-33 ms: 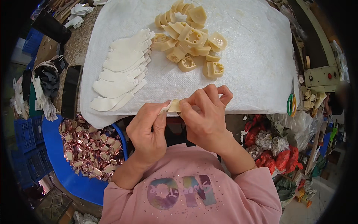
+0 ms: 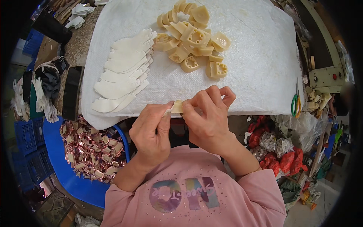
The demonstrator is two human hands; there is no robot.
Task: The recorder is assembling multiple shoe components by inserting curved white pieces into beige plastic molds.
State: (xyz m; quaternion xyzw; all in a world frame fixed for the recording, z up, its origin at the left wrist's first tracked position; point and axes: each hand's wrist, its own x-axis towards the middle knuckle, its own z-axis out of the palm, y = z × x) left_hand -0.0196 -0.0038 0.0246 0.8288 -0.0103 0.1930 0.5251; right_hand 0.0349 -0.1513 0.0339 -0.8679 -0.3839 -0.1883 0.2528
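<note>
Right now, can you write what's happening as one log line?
left fingers: pinching pale piece | right fingers: pinching its other end | white pieces: overlapped on white sheet | beige blocks: heaped on sheet

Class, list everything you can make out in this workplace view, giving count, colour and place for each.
Held piece: one, cream, between both hands
Cut flat pieces: many, overlapping, white, left on the sheet
Moulded blocks: many, cream-tan, piled at the sheet's far middle
Sheet: one, white, under both groups
Phone: one, black, left of the sheet
Scissors: one pair, green and orange handles, sheet's right edge
Container: one, blue, lower left
Shiny pieces: many, pinkish, in the container
Bundles: several, red, lower right
Crates: several, blue, far left
Shirt: one, pink, bottom
Left hand, right hand: two, bare, pinching the held piece
</note>
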